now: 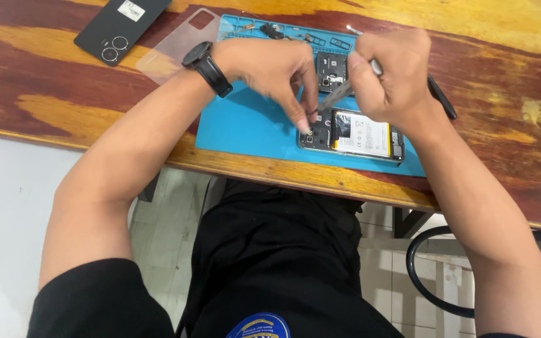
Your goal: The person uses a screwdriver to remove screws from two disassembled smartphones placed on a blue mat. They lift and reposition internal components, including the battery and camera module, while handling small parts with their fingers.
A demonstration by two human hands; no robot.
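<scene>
An opened phone (361, 136) with its white battery showing lies on a blue work mat (252, 122). My left hand (277, 72), with a black watch on the wrist, presses fingertips onto the phone's left end. My right hand (389, 75) grips metal tweezers (339, 94) whose tips point down at the same end of the phone. A detached dark inner cover (332, 70) lies on the mat just behind the phone.
A black phone back cover (120, 28) and a clear case (180, 44) lie at the back left of the wooden table (64, 94). A black pen-like tool (443, 97) rests at the right of my hand. Small parts sit in the mat's top compartments (283, 31).
</scene>
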